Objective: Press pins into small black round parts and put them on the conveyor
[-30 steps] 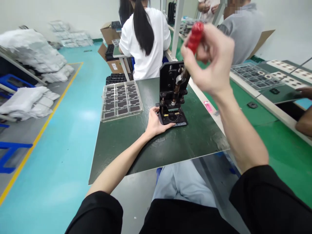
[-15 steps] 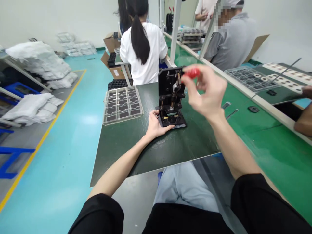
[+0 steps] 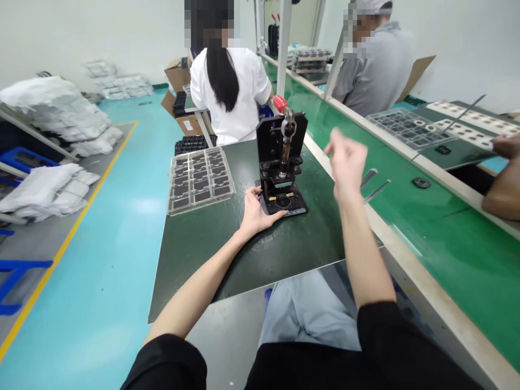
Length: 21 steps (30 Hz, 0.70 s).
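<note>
A small black toggle press (image 3: 282, 162) stands upright on the dark green table mat. Its red handle (image 3: 279, 103) is raised at the top, leaning back and away from me. My left hand (image 3: 258, 211) grips the press base, thumb along the front edge and fingers at the left side. A round dark part (image 3: 283, 201) and a small yellow piece show on the base plate under the press head. To the right of the press, my right hand (image 3: 348, 160) is in the air, apart from the handle. It is slightly blurred, with fingers curled in and nothing visible in them.
Left of the press lies a clear tray (image 3: 201, 181) of dark flat parts. A green conveyor (image 3: 439, 238) with a pale rail runs along the right, carrying metal strips and a black round part (image 3: 421, 183). Co-workers sit ahead and across the conveyor.
My right hand has let go of the red handle and moved down and away from it. The handle now tilts back above the press. My left hand stays on the base.
</note>
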{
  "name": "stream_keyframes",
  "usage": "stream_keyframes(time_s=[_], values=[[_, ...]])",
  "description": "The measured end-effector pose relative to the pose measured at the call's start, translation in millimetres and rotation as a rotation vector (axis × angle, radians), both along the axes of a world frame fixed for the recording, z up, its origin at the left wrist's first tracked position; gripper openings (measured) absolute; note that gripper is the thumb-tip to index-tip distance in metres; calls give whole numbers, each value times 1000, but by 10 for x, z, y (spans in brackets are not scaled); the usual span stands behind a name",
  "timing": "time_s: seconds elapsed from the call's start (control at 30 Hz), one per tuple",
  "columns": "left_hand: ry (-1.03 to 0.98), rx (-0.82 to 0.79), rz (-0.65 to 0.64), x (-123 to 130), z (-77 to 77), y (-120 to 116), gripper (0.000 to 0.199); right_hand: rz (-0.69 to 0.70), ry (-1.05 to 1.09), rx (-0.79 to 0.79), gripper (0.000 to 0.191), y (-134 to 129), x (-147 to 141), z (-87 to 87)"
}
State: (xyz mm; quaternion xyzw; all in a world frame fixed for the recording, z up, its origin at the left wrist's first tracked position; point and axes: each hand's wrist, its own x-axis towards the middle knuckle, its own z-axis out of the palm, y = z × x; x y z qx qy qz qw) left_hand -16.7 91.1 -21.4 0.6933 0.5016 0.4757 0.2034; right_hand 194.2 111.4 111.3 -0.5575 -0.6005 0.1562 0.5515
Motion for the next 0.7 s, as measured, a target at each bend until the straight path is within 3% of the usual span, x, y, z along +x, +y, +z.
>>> stream_keyframes(time_s=[0.03,0.1,0.17,0.3,0.4,0.57,0.7], values=[[6,3,-1,-6,-5,1,97,-62,-57,-20,60,-207,-40,-212],[12,8,-18,-26,-23,8,93,-85,-270,-216,52,-537,-188,-547],[12,12,-45,-55,-49,27,88,-68,-460,-331,49,-702,-379,-699],[33,50,-35,-117,-86,83,82,-41,-731,-438,56,-641,-644,-545],[54,85,-34,-153,-80,118,81,-26,-791,-468,58,-552,-679,-395],[111,83,-21,-207,-29,139,81,-58,-750,-478,61,-545,-656,-433],[136,68,-18,-237,12,147,80,-23,-738,-458,52,-494,-657,-442]])
